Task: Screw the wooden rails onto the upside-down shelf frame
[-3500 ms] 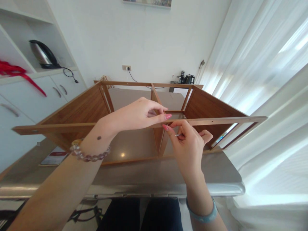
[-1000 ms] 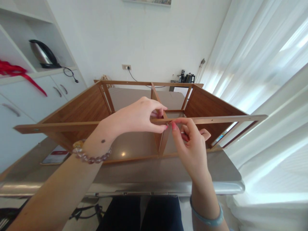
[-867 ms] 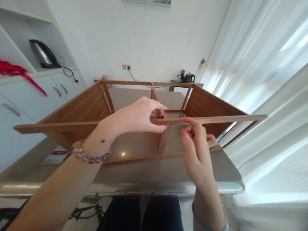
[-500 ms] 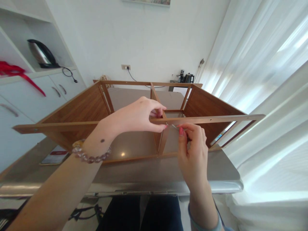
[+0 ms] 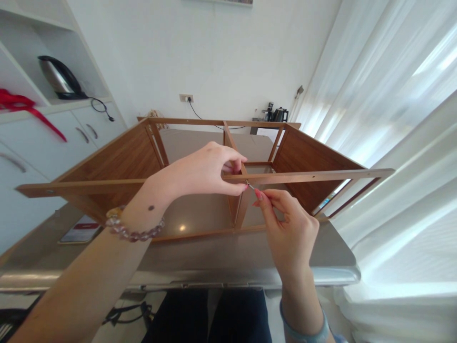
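Note:
A brown wooden shelf frame lies on its side across the table. My left hand reaches over its near rail and is closed around the rail where the middle divider meets it, fingers behind, thumb in front. Close to that thumb, a small bolt sits in the rail. My right hand pinches a thin silver hex key between thumb and fingers; its tip meets the bolt head. The rest of the key is hidden inside the hand.
Under the frame is a grey-brown table with a metallic front edge. A phone lies at the left. White curtains hang on the right, and a kettle stands in the cabinet at the left.
My right hand has turned and brought the hex key leftward, its tip now at the bolt. My left hand keeps its hold on the rail.

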The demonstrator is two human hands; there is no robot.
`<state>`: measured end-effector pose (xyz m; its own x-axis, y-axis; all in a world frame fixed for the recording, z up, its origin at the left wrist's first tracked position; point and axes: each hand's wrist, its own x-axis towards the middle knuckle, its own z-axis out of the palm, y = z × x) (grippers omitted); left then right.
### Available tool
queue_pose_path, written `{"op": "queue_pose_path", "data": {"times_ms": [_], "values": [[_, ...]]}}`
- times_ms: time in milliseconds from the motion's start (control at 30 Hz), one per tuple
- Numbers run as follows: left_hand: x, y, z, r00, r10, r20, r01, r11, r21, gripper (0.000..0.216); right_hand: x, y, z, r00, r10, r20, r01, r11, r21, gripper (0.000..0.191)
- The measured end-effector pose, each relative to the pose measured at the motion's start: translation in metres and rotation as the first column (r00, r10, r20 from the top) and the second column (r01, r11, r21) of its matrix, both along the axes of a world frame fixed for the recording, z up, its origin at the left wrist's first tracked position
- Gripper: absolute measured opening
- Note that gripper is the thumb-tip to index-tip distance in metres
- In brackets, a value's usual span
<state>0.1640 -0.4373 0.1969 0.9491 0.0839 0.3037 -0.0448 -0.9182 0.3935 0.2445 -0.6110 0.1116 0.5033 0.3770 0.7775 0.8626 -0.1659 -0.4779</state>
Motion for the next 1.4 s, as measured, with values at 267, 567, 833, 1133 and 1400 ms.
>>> {"op": "queue_pose_path", "data": {"times_ms": [267,567,833,1133,1400], "values": [[0.000,0.001,0.000,1.000,0.001,0.008,-0.001,1.000,0.012,0.035,0.002,0.000,0.001,1.000,0.029,-0.011,-0.029,0.999,-0.034,0.012],[-0.001,0.002,-0.002,1.000,-0.014,0.014,0.015,1.000,-0.026,0.041,0.001,0.001,0.001,0.999,0.000,0.040,0.002,0.998,-0.056,0.012],[-0.001,0.002,-0.001,1.000,-0.019,0.019,0.019,1.000,0.000,0.036,-0.005,0.001,0.012,0.986,-0.043,0.161,0.065,0.989,-0.134,0.020],[0.003,0.008,-0.003,0.999,-0.031,0.008,0.031,0.999,0.041,0.034,-0.018,0.004,0.029,0.943,-0.156,0.295,0.254,0.910,-0.327,0.028],[0.002,0.008,-0.004,0.999,-0.046,0.026,0.045,0.999,0.029,0.034,-0.022,0.005,0.026,0.986,-0.167,0.016,0.163,0.926,-0.340,0.022]]}}
